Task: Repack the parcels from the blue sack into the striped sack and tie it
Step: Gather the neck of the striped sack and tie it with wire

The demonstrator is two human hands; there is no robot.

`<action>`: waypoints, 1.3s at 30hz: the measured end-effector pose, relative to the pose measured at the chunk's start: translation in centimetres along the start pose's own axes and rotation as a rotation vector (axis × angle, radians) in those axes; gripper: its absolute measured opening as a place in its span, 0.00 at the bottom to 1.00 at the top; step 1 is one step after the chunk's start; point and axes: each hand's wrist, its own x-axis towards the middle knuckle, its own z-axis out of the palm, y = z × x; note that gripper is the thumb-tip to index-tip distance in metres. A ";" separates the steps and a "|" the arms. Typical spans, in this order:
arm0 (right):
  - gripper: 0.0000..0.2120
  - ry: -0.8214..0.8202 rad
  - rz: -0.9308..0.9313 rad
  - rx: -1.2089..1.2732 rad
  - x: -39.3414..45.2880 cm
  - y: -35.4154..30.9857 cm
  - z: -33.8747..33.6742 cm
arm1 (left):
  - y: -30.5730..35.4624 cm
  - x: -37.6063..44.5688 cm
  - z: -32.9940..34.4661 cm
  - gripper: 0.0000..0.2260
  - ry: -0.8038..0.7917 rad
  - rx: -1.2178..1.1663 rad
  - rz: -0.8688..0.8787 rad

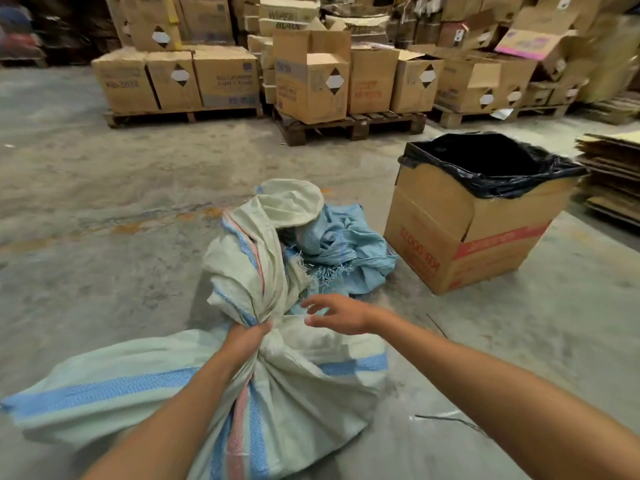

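The striped sack (145, 386), pale woven plastic with blue and red bands, lies full on the concrete floor in front of me. My left hand (246, 341) grips its gathered neck, and the loose top of the sack stands up beyond the fist. My right hand (337, 311) hovers just right of the neck with fingers spread, holding nothing. The blue sack (346, 251) lies crumpled and flat on the floor just behind the striped one. No parcels are visible; the striped sack hides its contents.
A cardboard box lined with a black bag (478, 209) stands to the right. Pallets of stacked cartons (311, 81) line the back. Flattened cardboard (613, 174) is piled at the far right. A thin dark string (450, 420) lies on the floor near my right forearm.
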 end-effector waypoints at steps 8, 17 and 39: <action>0.17 0.199 -0.023 0.169 -1.7 6.3 4.1 | -1.9 0.6 2.7 0.39 -0.169 0.265 -0.009; 0.06 0.537 0.119 0.058 -7.5 17.8 4.5 | -3.1 -0.1 5.1 0.45 -0.027 0.492 0.020; 0.06 0.238 0.252 -0.448 -13.0 24.2 9.1 | -3.0 -0.8 5.7 0.43 0.022 0.627 0.065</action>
